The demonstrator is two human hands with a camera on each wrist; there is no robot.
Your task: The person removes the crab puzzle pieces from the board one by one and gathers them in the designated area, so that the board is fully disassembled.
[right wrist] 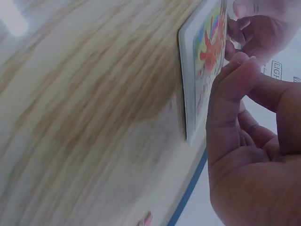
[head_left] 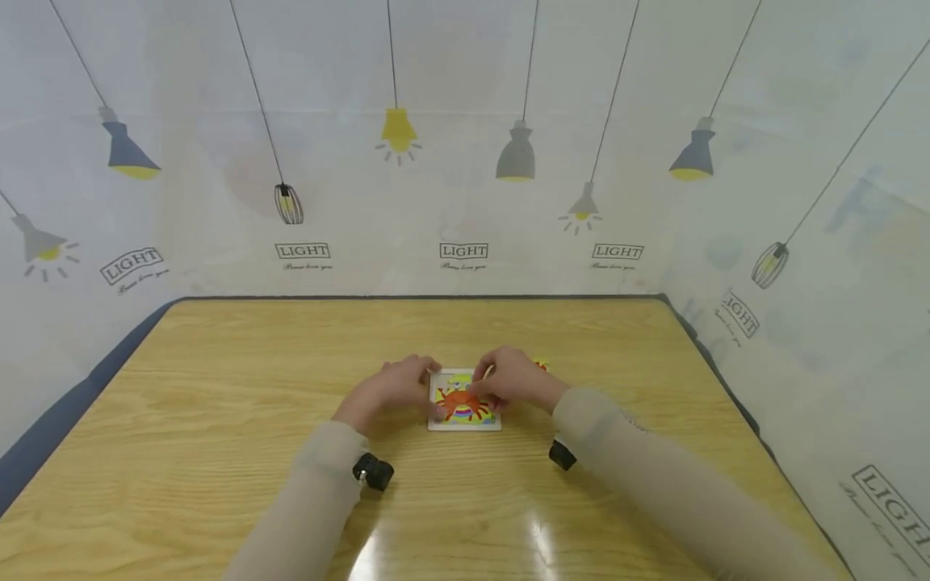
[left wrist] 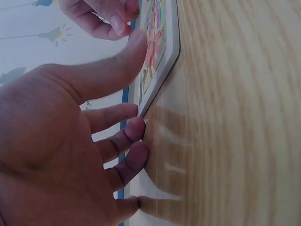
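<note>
A square picture puzzle [head_left: 465,407] in a white frame lies on the table, showing an orange-red crab on yellow. A grey patch shows at its upper left. My left hand [head_left: 400,386] is at the frame's left side; its fingertips meet the frame's edge and the tabletop, and the thumb [left wrist: 129,59] reaches over the picture. Above the picture's right part is my right hand [head_left: 512,378], thumb and bent index finger [right wrist: 230,87] brought together at the tips. Whether a piece sits between those tips is hidden.
A small yellow and red piece [head_left: 541,365] lies behind my right wrist, partly covered. The wooden table [head_left: 218,363] runs back to a dark edge, with a pale cloth wall [head_left: 349,210] printed with lamps behind it. Dark wrist cameras [head_left: 374,471] sit on both sleeves.
</note>
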